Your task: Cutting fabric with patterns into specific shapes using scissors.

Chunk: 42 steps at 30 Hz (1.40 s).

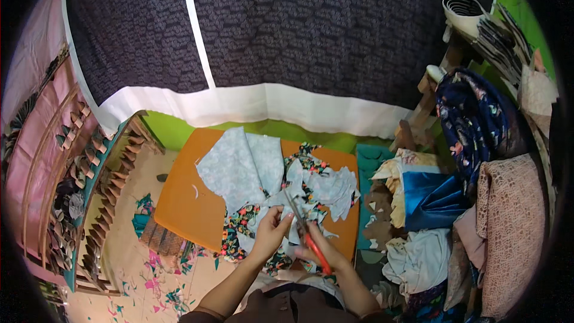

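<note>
Close to the front edge of the orange table (182, 194), a person works with two bare hands. The right hand (320, 244) is wrapped around the red handles of a pair of scissors (324, 261), and the blades point away from the person, over the cloth. The left hand (271, 233) looks to be pinching a small pale piece (275, 199) between thumb and fingers, just beside the blades. A big pale blue cloth (230, 164) lies flat, reaching up to the table's far edge. Wrinkly pale bits (336, 190) sit near the right edge, on top of dark cloth with bright flowers (231, 236), which also spreads down to the front edge. Near the left edge is bare orange, with one tiny white scrap (195, 191). Past the right edge I see shiny blue cloth (433, 198) and a soft pale heap (420, 258). Pink and green scraps (154, 281) dot the floor (113, 302) by the front left corner.
</note>
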Tool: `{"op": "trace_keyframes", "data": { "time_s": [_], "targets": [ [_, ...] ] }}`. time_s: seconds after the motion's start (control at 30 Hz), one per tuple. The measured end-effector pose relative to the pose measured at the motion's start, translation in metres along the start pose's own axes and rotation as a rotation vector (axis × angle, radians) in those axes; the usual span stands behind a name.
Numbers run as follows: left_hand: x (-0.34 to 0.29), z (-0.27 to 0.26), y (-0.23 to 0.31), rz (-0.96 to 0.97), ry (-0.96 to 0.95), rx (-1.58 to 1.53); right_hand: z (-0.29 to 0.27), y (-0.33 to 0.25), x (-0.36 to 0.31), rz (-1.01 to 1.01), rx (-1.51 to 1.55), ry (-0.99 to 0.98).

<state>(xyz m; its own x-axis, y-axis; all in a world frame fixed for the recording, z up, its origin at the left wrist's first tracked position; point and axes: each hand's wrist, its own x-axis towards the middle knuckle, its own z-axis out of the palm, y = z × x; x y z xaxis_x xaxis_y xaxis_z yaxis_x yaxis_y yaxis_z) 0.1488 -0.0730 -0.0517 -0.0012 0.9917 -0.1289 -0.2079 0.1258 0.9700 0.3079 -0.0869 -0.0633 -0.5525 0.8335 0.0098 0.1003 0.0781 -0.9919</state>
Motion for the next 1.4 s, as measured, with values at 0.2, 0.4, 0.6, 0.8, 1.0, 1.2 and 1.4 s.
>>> {"op": "trace_keyframes", "data": {
  "time_s": [0.2,0.4,0.6,0.8,1.0,1.2,1.4],
  "targets": [
    [0.013,0.0,-0.004,0.077,0.041,-0.002,0.005,0.013,-0.017,0.012,0.344,0.08],
    [0.021,0.012,0.006,0.085,0.06,0.01,-0.009,0.02,-0.024,0.052,0.23,0.109],
    [0.025,0.023,0.007,0.157,0.07,0.089,-0.008,0.025,-0.028,0.02,0.134,0.12],
    [0.022,0.036,0.005,0.265,0.17,0.38,-0.006,0.041,-0.026,0.153,0.677,0.103],
    [0.012,0.047,0.009,0.345,0.213,0.629,0.005,0.046,-0.027,-0.022,0.138,0.169],
    [0.009,0.049,0.011,0.335,0.195,0.599,0.007,0.041,-0.026,-0.024,0.053,0.183],
    [0.005,0.051,0.011,0.324,0.201,0.622,0.012,0.047,-0.029,0.016,0.075,0.233]
  ]
}}
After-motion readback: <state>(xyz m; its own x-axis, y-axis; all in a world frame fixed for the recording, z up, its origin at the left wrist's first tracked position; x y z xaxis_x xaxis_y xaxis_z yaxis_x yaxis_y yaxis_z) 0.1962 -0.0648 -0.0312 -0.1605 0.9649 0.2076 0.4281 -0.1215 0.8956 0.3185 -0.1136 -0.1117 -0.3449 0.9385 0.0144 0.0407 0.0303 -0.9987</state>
